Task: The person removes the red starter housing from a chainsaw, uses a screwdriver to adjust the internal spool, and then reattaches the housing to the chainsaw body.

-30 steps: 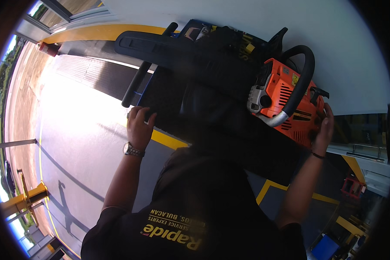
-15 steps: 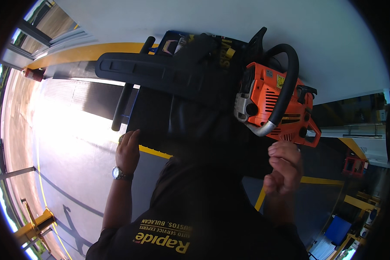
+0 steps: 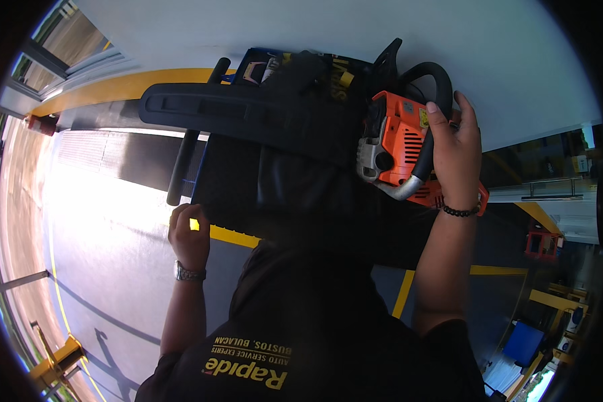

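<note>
An orange chainsaw (image 3: 403, 151) lies across a dark surface in front of me, engine end to the right. Its long black bar cover (image 3: 201, 107) points left. My right hand (image 3: 457, 157) is over the engine end, with thumb and index finger spread apart. The thumb lies at the black front handle (image 3: 442, 77), while the other fingers are partly hidden beyond the hand. Beside the near left edge of the dark surface is my left hand (image 3: 189, 234), wearing a watch, its fingers curled. Yellow shows through a gap between its fingers, and I see no object in it.
Under the saw is a black surface (image 3: 228, 177) with a black tube handle (image 3: 184, 167) at its left. A white wall (image 3: 529, 80) stands behind. Yellow lines (image 3: 234, 236) cross the grey floor. A yellow metal post (image 3: 63, 355) is lower left, a blue panel (image 3: 522, 343) lower right.
My right hand has moved forward from the near side of the chainsaw onto its engine end, its fingers spreading. My left hand has shifted slightly down. The whole view has tilted a little.
</note>
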A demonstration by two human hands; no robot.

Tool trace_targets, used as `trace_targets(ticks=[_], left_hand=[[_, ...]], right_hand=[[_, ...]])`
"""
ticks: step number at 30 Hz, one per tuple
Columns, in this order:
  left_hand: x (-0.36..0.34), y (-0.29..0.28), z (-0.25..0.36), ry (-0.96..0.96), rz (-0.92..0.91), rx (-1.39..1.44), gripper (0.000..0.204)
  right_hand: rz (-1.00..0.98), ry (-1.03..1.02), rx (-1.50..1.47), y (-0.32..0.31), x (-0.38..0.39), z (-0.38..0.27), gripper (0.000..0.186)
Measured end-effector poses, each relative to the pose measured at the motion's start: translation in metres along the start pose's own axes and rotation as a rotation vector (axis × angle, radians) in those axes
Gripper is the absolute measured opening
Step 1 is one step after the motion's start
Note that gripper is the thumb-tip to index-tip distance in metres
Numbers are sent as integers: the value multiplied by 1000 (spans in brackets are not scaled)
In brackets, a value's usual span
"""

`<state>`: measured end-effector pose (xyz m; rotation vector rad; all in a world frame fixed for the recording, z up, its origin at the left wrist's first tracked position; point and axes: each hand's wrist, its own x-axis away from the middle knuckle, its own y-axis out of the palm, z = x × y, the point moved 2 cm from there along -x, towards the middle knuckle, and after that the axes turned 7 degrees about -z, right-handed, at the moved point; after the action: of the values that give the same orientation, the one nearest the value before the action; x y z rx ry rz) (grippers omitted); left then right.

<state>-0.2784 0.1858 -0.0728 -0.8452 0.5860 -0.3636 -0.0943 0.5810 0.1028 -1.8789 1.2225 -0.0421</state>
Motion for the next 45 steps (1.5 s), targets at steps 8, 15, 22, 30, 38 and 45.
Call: trace_targets(ticks=[8,15,22,30,38,45], left_hand=[[-69,-18,59,-79,-97,666,17],[-123,9,108,-357,-271,1160,18],[-199,29,156,78,-599,889,24],[-265,69,180,227,-1194,544,22],[-256,125,203,794,-1395,-227,25],[-236,140,210,919,-1479,-774,26]], right_hand=[[-249,250,-1062,7,82,-20,26],[-380,-129,-567,-11,153,1,31],[-427,-182,-264,-33,161,-7,34],[-535,-110,-234,-36,189,1,39],[-558,-42,-333,-28,227,36,40],[-692,-97,-248,-40,222,30,37]])
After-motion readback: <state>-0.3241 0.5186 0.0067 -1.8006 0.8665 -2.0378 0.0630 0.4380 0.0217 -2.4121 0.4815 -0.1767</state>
